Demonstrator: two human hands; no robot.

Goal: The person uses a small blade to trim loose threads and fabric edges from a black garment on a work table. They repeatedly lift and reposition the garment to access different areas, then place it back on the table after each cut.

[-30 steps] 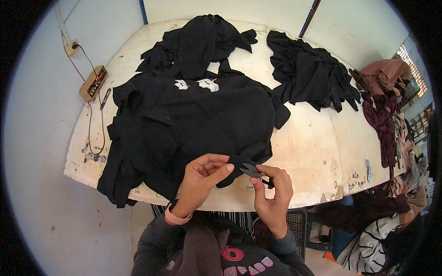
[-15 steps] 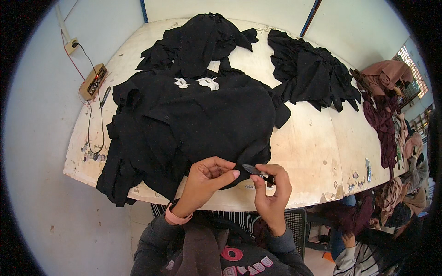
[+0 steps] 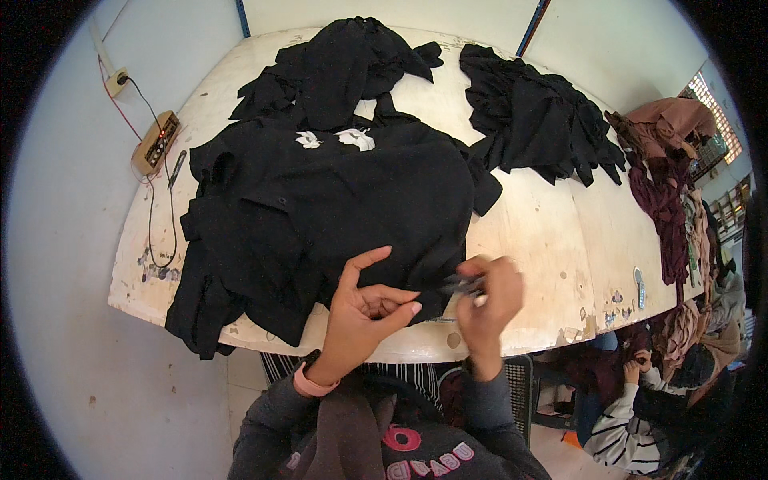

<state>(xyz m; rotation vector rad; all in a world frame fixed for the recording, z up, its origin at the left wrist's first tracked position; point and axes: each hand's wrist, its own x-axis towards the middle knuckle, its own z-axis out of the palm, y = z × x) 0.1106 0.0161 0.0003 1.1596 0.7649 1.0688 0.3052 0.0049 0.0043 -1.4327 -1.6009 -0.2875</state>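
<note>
A black garment (image 3: 360,208) with white patches near its far side lies spread before me on the table. My left hand (image 3: 362,308), a pink band at its wrist, pinches the garment's near edge between thumb and fingers, while its index finger points up and away. Just right of that edge, my right hand (image 3: 490,304) is closed round a pair of small dark thread snips (image 3: 462,285). Motion smears this hand and the blades, so I cannot make out whether the blades touch the cloth.
Two more heaps of black garments lie on the table (image 3: 544,256), one far left (image 3: 344,72), one far right (image 3: 544,120). A power strip (image 3: 156,142) with a cord is by the left wall. Brown and maroon cloth (image 3: 664,176) hangs at the right; a person in striped sleeves (image 3: 628,436) sits below.
My right hand has moved slightly right, turning over with the snips. My left index finger has lifted away from the thumb, which stays at the garment's edge.
</note>
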